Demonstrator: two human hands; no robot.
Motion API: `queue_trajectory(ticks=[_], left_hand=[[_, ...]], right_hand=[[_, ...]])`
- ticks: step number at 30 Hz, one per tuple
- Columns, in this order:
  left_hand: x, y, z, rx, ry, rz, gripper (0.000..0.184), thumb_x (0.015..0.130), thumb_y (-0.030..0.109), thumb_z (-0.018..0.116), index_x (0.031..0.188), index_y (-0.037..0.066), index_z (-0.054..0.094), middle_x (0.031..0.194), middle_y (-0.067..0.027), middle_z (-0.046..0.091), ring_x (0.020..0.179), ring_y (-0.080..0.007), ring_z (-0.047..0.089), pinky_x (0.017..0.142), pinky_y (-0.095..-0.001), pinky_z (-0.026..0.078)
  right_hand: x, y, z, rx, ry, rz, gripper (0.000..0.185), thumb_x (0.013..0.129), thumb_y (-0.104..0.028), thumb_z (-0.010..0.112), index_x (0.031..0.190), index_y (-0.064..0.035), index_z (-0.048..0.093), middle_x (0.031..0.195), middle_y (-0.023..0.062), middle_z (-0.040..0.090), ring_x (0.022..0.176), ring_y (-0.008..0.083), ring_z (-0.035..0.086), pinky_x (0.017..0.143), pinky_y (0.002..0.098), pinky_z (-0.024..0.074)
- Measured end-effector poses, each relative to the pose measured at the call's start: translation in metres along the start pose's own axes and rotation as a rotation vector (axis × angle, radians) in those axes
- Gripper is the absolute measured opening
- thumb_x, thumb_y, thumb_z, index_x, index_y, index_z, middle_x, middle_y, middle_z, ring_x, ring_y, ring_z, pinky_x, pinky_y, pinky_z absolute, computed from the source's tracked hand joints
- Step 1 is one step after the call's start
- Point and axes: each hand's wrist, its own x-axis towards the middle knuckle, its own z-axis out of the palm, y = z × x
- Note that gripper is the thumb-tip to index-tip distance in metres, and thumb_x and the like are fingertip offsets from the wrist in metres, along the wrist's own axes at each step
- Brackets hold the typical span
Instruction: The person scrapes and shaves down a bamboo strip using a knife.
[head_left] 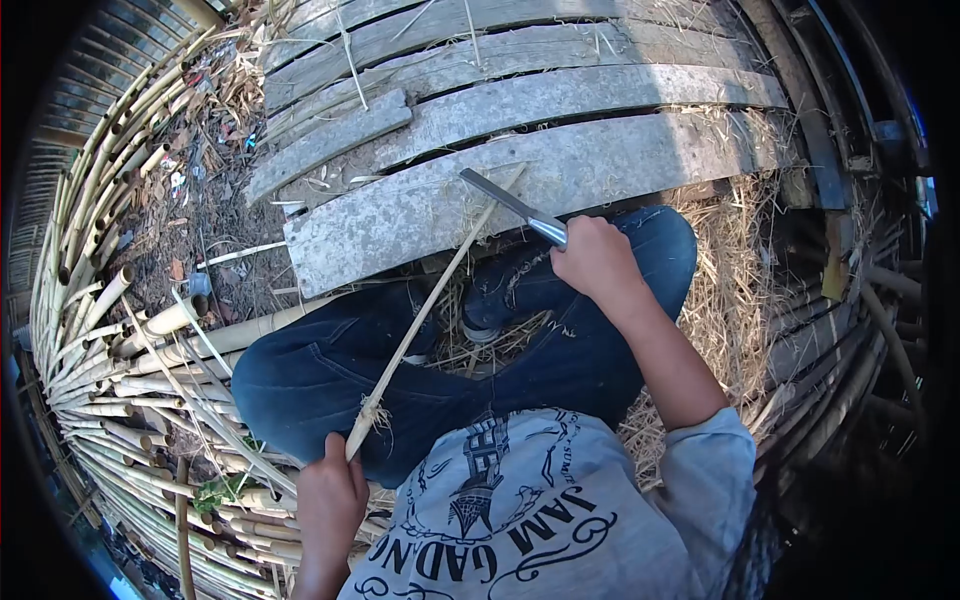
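My left hand (330, 497), low beside my left knee, is closed round the near end of a long, thin bamboo strip (432, 298). Frayed fibres hang from the strip a little above my thumb. Its pointed far end lies over the nearest plank of the wooden platform (640, 160). In my right hand (597, 260), above my right thigh, is a knife (500, 196) gripped by its shiny metal handle. The dark blade points up and left, crossing the strip near its far end. Whether blade and strip touch, I cannot tell.
A short loose board (330, 145) lies on the platform's left part. Many bamboo poles (130, 385) are stacked along the left. Straw and shavings (735, 290) cover the ground at right, beside dark timber (815, 110). Litter (195, 190) lies between poles and platform.
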Motion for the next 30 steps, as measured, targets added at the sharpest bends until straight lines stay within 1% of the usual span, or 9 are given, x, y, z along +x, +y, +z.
queue_trajectory(ticks=[6, 8, 10, 13, 17, 20, 23, 24, 30], left_hand=[[0.003, -0.001, -0.005, -0.063, -0.102, -0.042, 0.015, 0.091, 0.01, 0.057, 0.086, 0.001, 0.046, 0.058, -0.0241, 0.056, 0.058, -0.0462, 0.058, 0.051, -0.0528, 0.043], [0.002, 0.003, -0.009, -0.267, -0.184, -0.086, 0.016, 0.094, 0.013, 0.055, 0.088, 0.002, 0.045, 0.06, -0.0251, 0.056, 0.063, -0.0491, 0.057, 0.054, -0.0551, 0.041], [0.004, 0.001, -0.008, -0.281, -0.234, -0.138, 0.015, 0.096, 0.015, 0.053, 0.091, 0.003, 0.044, 0.062, -0.0257, 0.056, 0.067, -0.051, 0.056, 0.057, -0.0565, 0.039], [0.004, 0.001, -0.006, -0.26, -0.205, -0.079, 0.015, 0.096, 0.015, 0.053, 0.091, 0.004, 0.045, 0.061, -0.025, 0.056, 0.066, -0.0502, 0.056, 0.056, -0.0558, 0.039], [0.008, 0.007, -0.011, -0.238, -0.208, -0.105, 0.016, 0.097, 0.015, 0.053, 0.09, 0.003, 0.046, 0.06, -0.0246, 0.055, 0.065, -0.0497, 0.056, 0.055, -0.055, 0.038], [0.008, 0.008, -0.012, -0.254, -0.24, -0.146, 0.016, 0.097, 0.016, 0.053, 0.09, 0.003, 0.047, 0.059, -0.0242, 0.055, 0.064, -0.0495, 0.056, 0.054, -0.0547, 0.038], [0.003, -0.002, 0.001, -0.287, -0.222, -0.129, 0.017, 0.097, 0.017, 0.053, 0.089, 0.004, 0.047, 0.058, -0.023, 0.055, 0.061, -0.0487, 0.056, 0.053, -0.0547, 0.038], [0.001, -0.004, 0.005, -0.277, -0.222, -0.135, 0.017, 0.097, 0.017, 0.053, 0.089, 0.004, 0.047, 0.058, -0.023, 0.055, 0.061, -0.0487, 0.056, 0.053, -0.0547, 0.038], [0.002, -0.002, 0.003, -0.34, -0.257, -0.164, 0.017, 0.097, 0.017, 0.054, 0.088, 0.005, 0.047, 0.058, -0.0235, 0.055, 0.06, -0.0478, 0.057, 0.051, -0.0548, 0.039]], right_hand=[[-0.044, -0.048, 0.035, 0.129, -0.206, -0.279, 0.025, 0.074, -0.024, 0.067, 0.082, -0.001, 0.07, 0.08, 0.0235, 0.068, 0.076, 0.0402, 0.068, 0.075, 0.0467, 0.0558], [-0.031, -0.039, 0.04, 0.11, -0.122, -0.282, 0.022, 0.072, -0.024, 0.068, 0.076, -0.0023, 0.068, 0.074, 0.023, 0.066, 0.074, 0.0419, 0.066, 0.072, 0.0493, 0.0544], [-0.016, -0.03, 0.028, 0.071, -0.097, -0.142, 0.023, 0.074, -0.022, 0.067, 0.079, -0.0004, 0.07, 0.079, 0.0233, 0.068, 0.075, 0.0395, 0.068, 0.073, 0.0465, 0.0559], [0.004, -0.001, 0.013, 0.008, 0.04, 0.002, 0.024, 0.077, -0.022, 0.068, 0.081, 0.0016, 0.07, 0.082, 0.023, 0.069, 0.077, 0.0389, 0.069, 0.072, 0.0458, 0.0558], [-0.018, -0.022, 0.016, 0.088, -0.027, -0.121, 0.025, 0.077, -0.021, 0.067, 0.083, 0.0035, 0.067, 0.079, 0.0243, 0.067, 0.077, 0.041, 0.067, 0.073, 0.0483, 0.0548], [-0.045, -0.055, 0.035, 0.12, -0.214, -0.326, 0.022, 0.073, -0.021, 0.069, 0.08, -0.0001, 0.068, 0.074, 0.0218, 0.067, 0.072, 0.0398, 0.067, 0.071, 0.0477, 0.0551], [-0.03, -0.041, 0.041, 0.067, -0.181, -0.328, 0.021, 0.07, -0.021, 0.069, 0.078, -0.0014, 0.068, 0.073, 0.022, 0.066, 0.073, 0.0398, 0.067, 0.07, 0.0471, 0.0554], [-0.019, -0.03, 0.039, 0.083, -0.112, -0.213, 0.02, 0.068, -0.02, 0.069, 0.076, -0.0017, 0.068, 0.073, 0.0222, 0.066, 0.073, 0.0397, 0.067, 0.071, 0.0468, 0.0555], [-0.008, -0.013, 0.02, -0.052, -0.038, -0.227, 0.019, 0.066, -0.019, 0.069, 0.075, -0.0019, 0.068, 0.074, 0.022, 0.067, 0.072, 0.0399, 0.067, 0.071, 0.0485, 0.0548]])
